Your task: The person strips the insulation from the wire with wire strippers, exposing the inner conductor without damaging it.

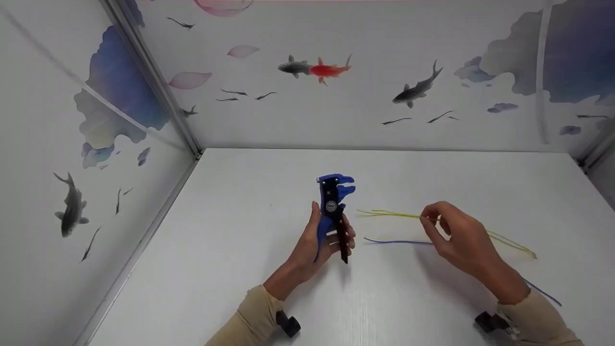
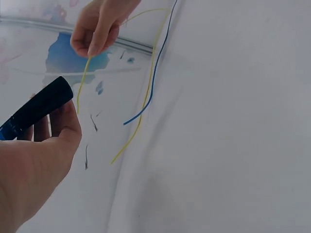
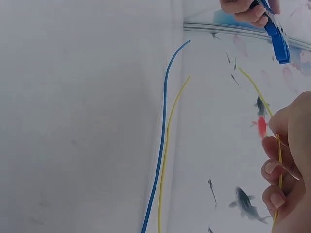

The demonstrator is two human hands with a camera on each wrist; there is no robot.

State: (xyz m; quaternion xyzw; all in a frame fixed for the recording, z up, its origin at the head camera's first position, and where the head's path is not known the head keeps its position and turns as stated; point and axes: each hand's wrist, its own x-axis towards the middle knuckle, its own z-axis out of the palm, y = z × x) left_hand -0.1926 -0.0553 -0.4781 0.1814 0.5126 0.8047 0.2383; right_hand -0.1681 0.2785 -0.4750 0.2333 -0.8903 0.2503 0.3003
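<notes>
A blue and black wire stripper (image 1: 331, 199) stands upright in my left hand (image 1: 303, 247), its blue jaws on top pointing right. The fingers reach behind its handles and the thumb lies along the left side. To the right, my right hand (image 1: 463, 238) pinches a thin yellow wire (image 3: 255, 88) between thumb and index finger, one end sticking out toward the stripper. A second yellow wire (image 3: 167, 131) lies on the table beside a blue wire (image 1: 401, 241). In the head view the right hand and forearm hide the middle of the blue wire.
The white table (image 1: 202, 240) is bordered by a back wall panel (image 1: 336, 120) and a left wall panel (image 1: 29, 144), both printed with fish and petals. A metal corner post (image 1: 153, 77) joins the panels. Small black wrist cameras (image 1: 288, 324) sit at both sleeves.
</notes>
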